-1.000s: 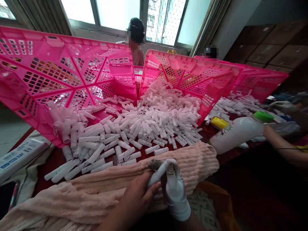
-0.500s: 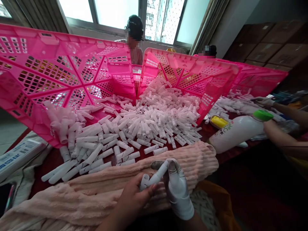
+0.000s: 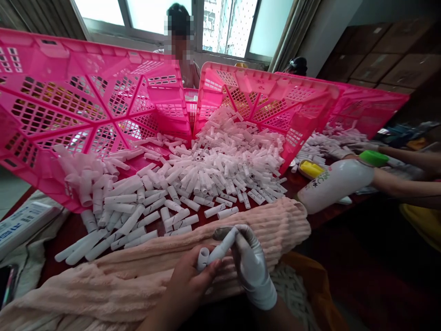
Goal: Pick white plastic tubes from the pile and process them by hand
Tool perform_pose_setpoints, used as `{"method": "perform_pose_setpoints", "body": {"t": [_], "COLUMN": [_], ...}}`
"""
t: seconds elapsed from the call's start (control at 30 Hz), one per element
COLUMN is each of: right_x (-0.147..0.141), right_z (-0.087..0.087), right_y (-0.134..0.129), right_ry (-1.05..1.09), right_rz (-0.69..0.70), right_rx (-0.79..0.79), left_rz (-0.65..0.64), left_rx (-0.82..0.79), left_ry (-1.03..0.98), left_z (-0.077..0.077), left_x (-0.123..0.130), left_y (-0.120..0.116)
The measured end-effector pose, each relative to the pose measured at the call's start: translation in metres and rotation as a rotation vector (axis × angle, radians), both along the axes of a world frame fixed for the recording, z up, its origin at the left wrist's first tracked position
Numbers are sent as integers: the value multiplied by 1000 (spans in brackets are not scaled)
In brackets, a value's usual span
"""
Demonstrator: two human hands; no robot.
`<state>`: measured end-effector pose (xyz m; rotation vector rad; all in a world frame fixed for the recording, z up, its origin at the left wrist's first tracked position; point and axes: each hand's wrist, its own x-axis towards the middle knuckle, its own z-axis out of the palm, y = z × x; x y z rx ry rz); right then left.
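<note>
My bare left hand (image 3: 193, 280) is closed on a short white tube (image 3: 203, 259) whose open end faces up, and on the lower end of a longer white tube (image 3: 222, 246). My right hand (image 3: 250, 262), in a whitish glove with a grey-stained thumb and fingers, grips the upper end of the longer tube. Both hands are over a pink ribbed cloth (image 3: 151, 266). Beyond the cloth lies a large pile of white tubes (image 3: 220, 170), some with dark marks, spilling from tilted pink baskets (image 3: 113, 119).
On the right are a white bottle with a green cap (image 3: 337, 184), a yellow item in a small dish (image 3: 312, 169) and a co-worker's arms (image 3: 406, 181). A printed box (image 3: 25, 225) lies at left. Another person (image 3: 179, 41) is behind the baskets.
The view has shifted slightly. My hands keep hold of the tubes in nearly the same pose. At right, the co-worker's hands have moved left, towards the tubes there.
</note>
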<state>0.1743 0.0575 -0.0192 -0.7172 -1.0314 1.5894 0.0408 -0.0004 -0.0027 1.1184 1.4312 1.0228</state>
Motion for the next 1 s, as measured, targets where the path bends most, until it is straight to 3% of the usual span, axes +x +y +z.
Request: {"method": "perform_pose_setpoints", "body": {"t": [0.13, 0.3, 0.47, 0.53, 0.6, 0.7, 0.77, 0.83, 0.9, 1.0], "right_x": [5, 9, -2, 5, 32, 113, 176, 221, 230, 182], "right_z": [5, 4, 2, 2, -3, -32, -57, -71, -65, -27], "right_y": [2, 0, -8, -11, -13, -22, -30, -36, -32, 5], "right_ry": [64, 135, 124, 83, 17, -205, -537, -950, -1185, -1193], "right_rz": [83, 137, 182, 85, -150, -532, -631, -595, -545, -464], "right_rx": [53, 103, -26, 3, 49, 33, -26, -79, 24, 333], "left_rz": [-44, -51, -91, -155, -255, -299, -247, -231, -261, -264], "left_rx": [34, 135, 209, 244, 274, 332, 359, 343, 313, 288], "left_ry": [38, 248, 427, 473, 497, 497, 479, 444, 402, 377], "left_z": [-1, 0, -7, -12, -15, -14, -11, -7, -5, -9], "left_x": [-1, 1, 7, 12, 17, 18, 14, 7, 2, -3], "left_y": [0, -3, -3, -2, -1, -2, -1, 1, 4, 6]}}
